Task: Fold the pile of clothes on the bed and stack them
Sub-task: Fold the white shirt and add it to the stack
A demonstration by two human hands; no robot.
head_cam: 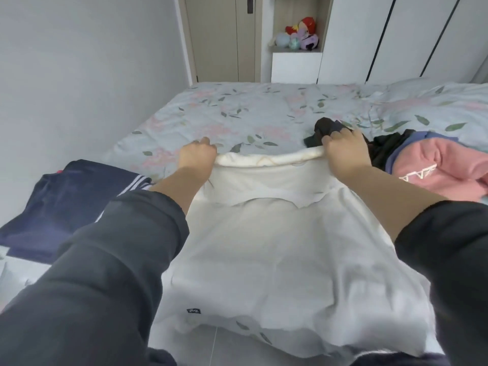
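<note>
My left hand (pixel 196 154) and right hand (pixel 343 149) each grip one end of the far, rolled-over edge of the white garment (pixel 277 247), fingers (pixel 328 141) curled round the cloth so that edge runs taut between them, left to right.

Around it: a navy garment (pixel 52 202) with white stripes lies on the bed (pixel 237 112) to my left, partly under my left sleeve (pixel 111 260) and just beside the white cloth. To my right, a pink sweatshirt (pixel 435 167) with a blue collar lies crumpled, with a dark garment (pixel 383 151) bunched against it. A black garment (pixel 327 128) sits right behind my right knuckles; I cannot tell whether it touches them. A stretch of floral bedding lies open beyond the held edge, and a pillow (pixel 435 101) in the same print sits far right. Past the bed are a door (pixel 219 35) and a shelf niche with plush toys (pixel 301 35).

The white garment lies spread in the middle of the bed's near side, between my forearms. Its long axis runs from me straight away toward the door. Its near end hangs over the bed's edge above the tiled floor (pixel 211 344), with a small dark label (pixel 193 310) at the near left corner. A fold line crosses it from side to side, a little nearer to me than the held edge.
</note>
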